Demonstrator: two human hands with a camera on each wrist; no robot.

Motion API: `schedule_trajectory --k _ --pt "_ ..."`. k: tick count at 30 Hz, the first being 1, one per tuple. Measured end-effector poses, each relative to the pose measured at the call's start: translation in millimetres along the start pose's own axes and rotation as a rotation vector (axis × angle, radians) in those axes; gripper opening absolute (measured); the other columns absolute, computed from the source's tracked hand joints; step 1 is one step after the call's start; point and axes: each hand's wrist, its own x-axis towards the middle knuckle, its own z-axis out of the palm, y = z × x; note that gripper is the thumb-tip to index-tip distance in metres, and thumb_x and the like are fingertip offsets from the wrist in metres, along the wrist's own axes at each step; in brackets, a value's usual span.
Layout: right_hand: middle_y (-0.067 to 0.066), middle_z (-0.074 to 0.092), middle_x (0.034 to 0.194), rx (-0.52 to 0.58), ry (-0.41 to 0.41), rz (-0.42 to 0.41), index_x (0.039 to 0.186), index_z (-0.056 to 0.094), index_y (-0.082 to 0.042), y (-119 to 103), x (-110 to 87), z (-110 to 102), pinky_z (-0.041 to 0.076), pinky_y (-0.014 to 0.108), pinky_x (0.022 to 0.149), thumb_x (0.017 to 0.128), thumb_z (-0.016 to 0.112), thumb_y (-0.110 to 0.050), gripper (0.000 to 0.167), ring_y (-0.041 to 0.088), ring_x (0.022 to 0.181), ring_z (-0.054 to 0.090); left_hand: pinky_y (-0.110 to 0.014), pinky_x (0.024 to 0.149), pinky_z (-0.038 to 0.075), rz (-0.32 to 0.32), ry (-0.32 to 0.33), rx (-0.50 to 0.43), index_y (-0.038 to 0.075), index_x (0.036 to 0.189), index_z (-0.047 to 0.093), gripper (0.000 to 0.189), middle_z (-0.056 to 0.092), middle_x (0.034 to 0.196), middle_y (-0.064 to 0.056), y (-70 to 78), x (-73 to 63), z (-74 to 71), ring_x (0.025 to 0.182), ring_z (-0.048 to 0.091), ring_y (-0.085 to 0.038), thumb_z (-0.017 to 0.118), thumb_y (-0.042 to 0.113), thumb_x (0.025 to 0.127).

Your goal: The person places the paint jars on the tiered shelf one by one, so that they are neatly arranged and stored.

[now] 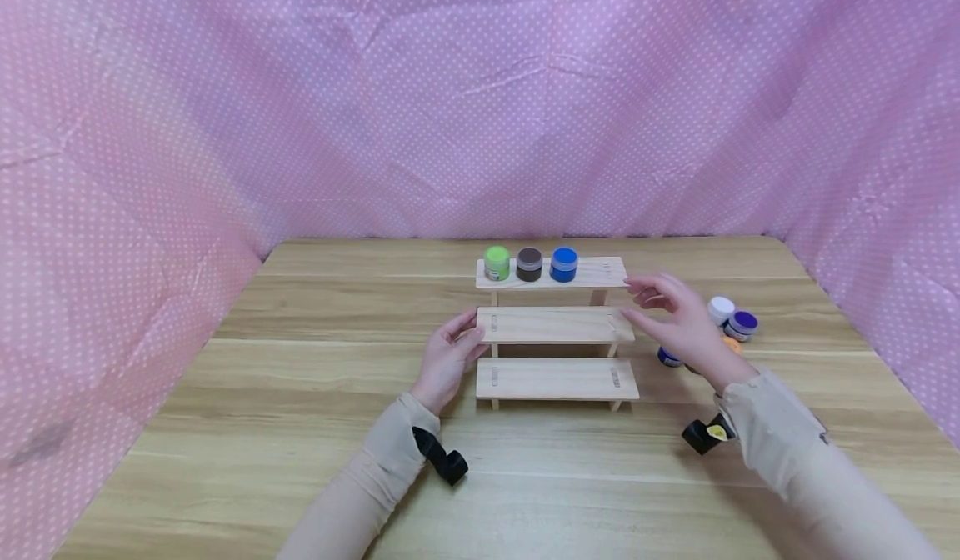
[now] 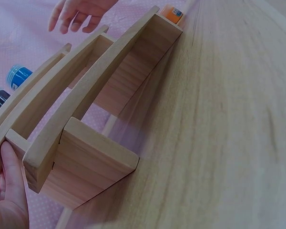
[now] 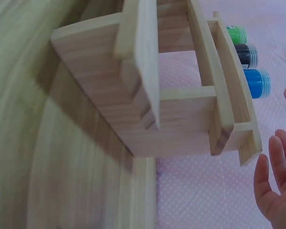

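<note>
A three-tier wooden display stand point(image 1: 557, 325) stands on the table, with light green point(image 1: 497, 264), dark brown point(image 1: 529, 265) and blue point(image 1: 564, 265) paint jars in a row on its top step. My left hand point(image 1: 447, 360) holds the left end of the middle step, and one of its fingers point(image 2: 12, 167) lies against the wood in the left wrist view. At the stand's right end my right hand point(image 1: 682, 322) hovers with fingers spread and nothing in them. The right wrist view shows that hand point(image 3: 279, 183) apart from the blue jar point(image 3: 256, 83).
Right of the stand several more paint jars are grouped, among them white point(image 1: 721, 309), purple point(image 1: 741, 325) and orange point(image 1: 731, 345) ones, partly behind my right hand. A pink dotted cloth point(image 1: 525, 127) hangs behind the wooden table point(image 1: 337, 318).
</note>
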Motion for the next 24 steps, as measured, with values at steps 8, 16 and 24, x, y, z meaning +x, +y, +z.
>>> schedule_trajectory --k 8,16,24 --pt "0.003 0.059 0.102 -0.071 -0.016 0.026 0.118 0.060 -0.002 12 -15.1 -9 0.045 0.007 0.079 0.084 0.070 -0.007 0.035 -0.004 0.091 0.051 -0.024 0.085 0.055 0.012 -0.006 -0.001 -0.005 0.137 0.043 0.044 0.050 0.122 -0.017 -1.2 -1.1 -1.6 0.092 0.059 -0.008 0.050 -0.004 0.094" --pt "-0.024 0.053 0.097 -0.103 0.005 0.022 0.117 0.061 -0.001 28 -28.4 -23 0.044 0.003 0.078 0.083 0.071 -0.003 0.036 -0.004 0.089 0.052 -0.026 0.086 0.055 -0.003 -0.002 -0.012 -0.005 0.138 0.043 0.046 0.050 0.122 -0.016 0.6 -1.2 -1.3 0.091 0.059 -0.007 0.051 -0.005 0.093" --pt "-0.013 0.055 0.095 -0.136 -0.006 0.102 0.119 0.060 -0.004 36 -39.9 -37 0.044 0.005 0.072 0.083 0.071 -0.006 0.037 -0.008 0.085 0.051 -0.025 0.086 0.055 0.000 -0.005 -0.002 -0.004 0.138 0.043 0.045 0.049 0.124 -0.018 0.6 -0.4 -1.0 0.092 0.059 -0.008 0.051 -0.004 0.093"
